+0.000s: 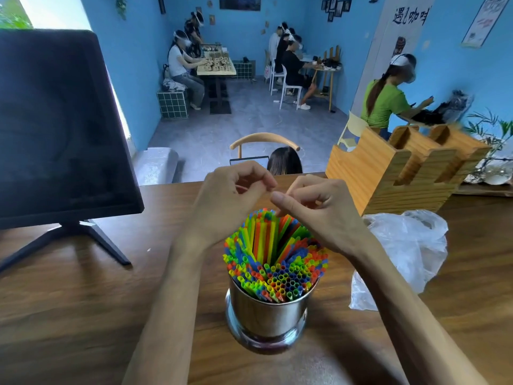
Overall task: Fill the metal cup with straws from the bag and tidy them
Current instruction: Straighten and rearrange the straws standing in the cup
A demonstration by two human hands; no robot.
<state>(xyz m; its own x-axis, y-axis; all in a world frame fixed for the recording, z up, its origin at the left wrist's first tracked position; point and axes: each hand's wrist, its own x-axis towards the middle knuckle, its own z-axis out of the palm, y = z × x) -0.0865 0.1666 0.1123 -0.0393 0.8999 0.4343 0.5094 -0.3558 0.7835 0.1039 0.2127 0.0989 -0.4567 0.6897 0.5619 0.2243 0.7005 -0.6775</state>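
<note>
Dozens of straws (274, 259) pack the cup (268, 312), which sits mid-table (69, 301), directly in front of the person. Cup looks full; straws splay outward, far ones standing higher than the near ones, so my read is filling's done and tidying is what's left.

Both hands hover over the far tops of the bundle, probably to gather or level the tall ones. Left hand (230, 201): fingers curled, fingertips near thumb; something thin and pale seems to sit in the curl, but can't tell if it's gripped. Right hand (319, 209): fingers curled, thumb out toward the left hand, a thin pale stick-like thing poking up between the fingers. Looks pinched, not certain. Can't tell if either hand touches the straws.

Bag (402, 251) lies crumpled right of the cup, just beside the right forearm. Looks empty, though contents are hard to see through the plastic.

Further out: wooden rack (388, 168) back right, monitor (55, 129) on its stand left.
</note>
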